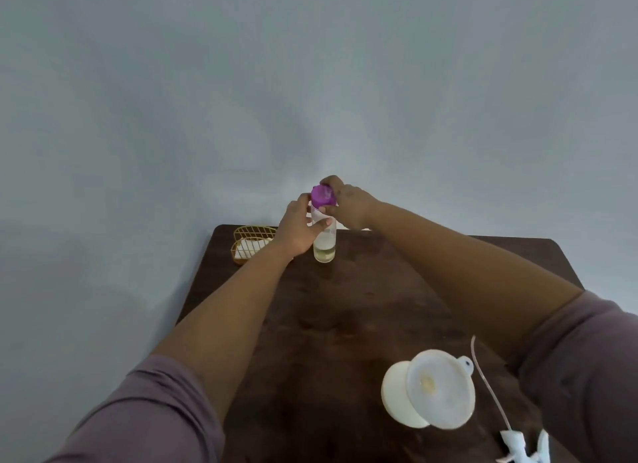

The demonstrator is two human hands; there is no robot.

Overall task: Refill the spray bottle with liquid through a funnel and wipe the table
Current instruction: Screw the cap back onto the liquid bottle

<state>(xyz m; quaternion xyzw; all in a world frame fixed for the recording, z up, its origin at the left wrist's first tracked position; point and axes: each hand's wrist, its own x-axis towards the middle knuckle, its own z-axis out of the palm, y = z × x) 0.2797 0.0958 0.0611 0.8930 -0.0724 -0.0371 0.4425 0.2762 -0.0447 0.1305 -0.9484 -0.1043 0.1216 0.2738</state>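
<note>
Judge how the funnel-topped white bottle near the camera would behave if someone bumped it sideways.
The white bottle probably tips easily: the wide funnel overhangs it, so it looks top-heavy. If it tips, the funnel would likely slip out. How full it is cannot be told.

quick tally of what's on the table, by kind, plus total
Bottles: 2 — clear bottle with purple cap, white spray bottle
Funnels: 1 — funnel sitting on the spray bottle
Spray heads: 1 — spray head, detached, tube attached
Wire baskets: 1 — gold basket
Total: 5
Left hand grips the clear bottle; right hand grips its cap.
</note>
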